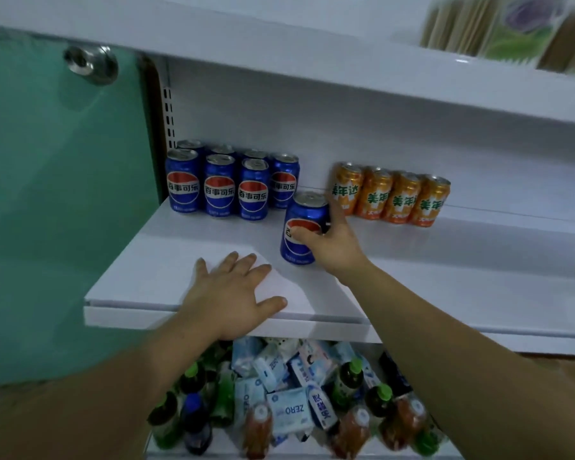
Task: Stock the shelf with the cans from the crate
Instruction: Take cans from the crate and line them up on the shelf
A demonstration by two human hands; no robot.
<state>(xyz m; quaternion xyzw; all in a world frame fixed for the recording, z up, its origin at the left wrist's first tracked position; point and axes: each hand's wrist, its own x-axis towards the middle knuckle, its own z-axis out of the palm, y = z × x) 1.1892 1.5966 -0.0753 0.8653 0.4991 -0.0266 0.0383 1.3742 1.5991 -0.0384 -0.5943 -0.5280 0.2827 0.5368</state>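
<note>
Blue and upright, a Pepsi can stands on the white shelf in the grip of the right hand, whose thumb and fingers curl round its side. The left hand lies flat near the shelf's front edge, fingers spread, holding nothing. The step in hand appears to be the placing of this can: it sits forward of the block of Pepsi cans ranked at the back left, near the gap between them and a row of four orange cans. The next move likely calls for sliding it back and left to fill out the front row beside its fellows, label outward, then letting go. The blue cans read 百事可乐 across the red, white and blue roundel; the orange ones read 美年达 in green. On the shelf below, pale blue packets marked ZERO lie among green-capped bottles. The crate is out of view.
</note>
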